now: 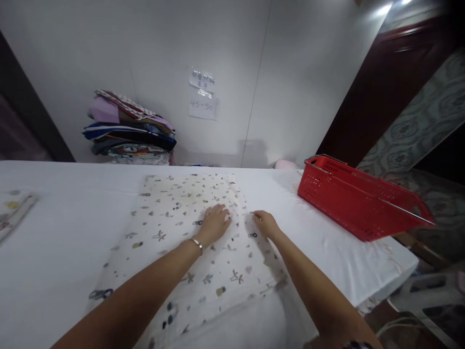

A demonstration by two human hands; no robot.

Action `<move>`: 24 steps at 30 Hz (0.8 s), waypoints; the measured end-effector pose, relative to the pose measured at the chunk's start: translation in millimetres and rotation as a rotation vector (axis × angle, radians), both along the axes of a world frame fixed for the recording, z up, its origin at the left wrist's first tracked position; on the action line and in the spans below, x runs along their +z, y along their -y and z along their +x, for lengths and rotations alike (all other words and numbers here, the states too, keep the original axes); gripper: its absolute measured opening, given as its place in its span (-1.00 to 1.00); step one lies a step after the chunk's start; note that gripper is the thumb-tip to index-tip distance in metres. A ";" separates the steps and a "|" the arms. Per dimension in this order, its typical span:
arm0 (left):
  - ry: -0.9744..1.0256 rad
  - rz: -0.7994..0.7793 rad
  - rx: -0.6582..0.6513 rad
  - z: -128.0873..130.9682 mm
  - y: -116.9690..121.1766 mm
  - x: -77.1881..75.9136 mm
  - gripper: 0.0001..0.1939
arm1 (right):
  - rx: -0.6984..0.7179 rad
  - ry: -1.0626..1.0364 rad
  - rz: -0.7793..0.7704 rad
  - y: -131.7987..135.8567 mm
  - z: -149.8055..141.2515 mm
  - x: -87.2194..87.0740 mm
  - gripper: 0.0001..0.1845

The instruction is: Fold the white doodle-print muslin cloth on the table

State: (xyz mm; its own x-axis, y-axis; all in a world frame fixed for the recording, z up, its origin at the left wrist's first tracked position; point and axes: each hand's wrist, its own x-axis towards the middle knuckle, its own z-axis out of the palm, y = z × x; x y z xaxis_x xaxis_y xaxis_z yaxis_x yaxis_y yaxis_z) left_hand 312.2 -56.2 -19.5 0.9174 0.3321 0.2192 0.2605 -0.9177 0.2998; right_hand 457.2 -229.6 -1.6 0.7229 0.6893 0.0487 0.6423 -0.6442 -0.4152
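Observation:
A white cloth [167, 245] printed with small plants and shapes lies spread on the white-covered table, one long side turned over along its right part. My left hand [215, 224], with a bracelet at its wrist, rests palm down on the cloth with its fingers extended. Just to its right, my right hand [265, 224] pinches the cloth's right edge between thumb and fingers. Part of the near end of the cloth is covered by my left forearm.
A red plastic basket [356, 203] with metal handles stands at the table's right end. Folded clothes [132, 128] are stacked at the back left. Another printed cloth [14, 211] lies at the left edge. Paper notes [202, 104] hang on the wall. A pale stool [428, 295] is at lower right.

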 end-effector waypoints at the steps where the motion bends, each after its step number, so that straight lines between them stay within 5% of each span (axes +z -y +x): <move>1: -0.038 0.021 0.042 -5.2 -13.2 -2.1 -0.52 | -0.008 -0.008 -0.014 -13.2 8.2 0.7 -0.68; 5: -0.148 0.037 0.151 -23.3 -45.6 -15.1 -0.34 | -0.070 -0.036 -0.048 -57.5 34.8 -0.9 -0.70; 10: -0.160 0.004 0.156 -28.7 -45.7 -22.3 -0.28 | -0.161 -0.098 -0.101 -91.0 55.4 -6.7 -0.64; 19: -0.137 -0.009 0.153 -29.2 -44.8 -18.5 -0.30 | -0.205 -0.012 -0.107 -103.1 56.8 -8.5 -0.75; 24: -0.151 -0.008 0.164 -27.5 -45.3 -20.3 -0.30 | -0.037 0.198 -0.150 -104.8 29.8 -10.1 -0.76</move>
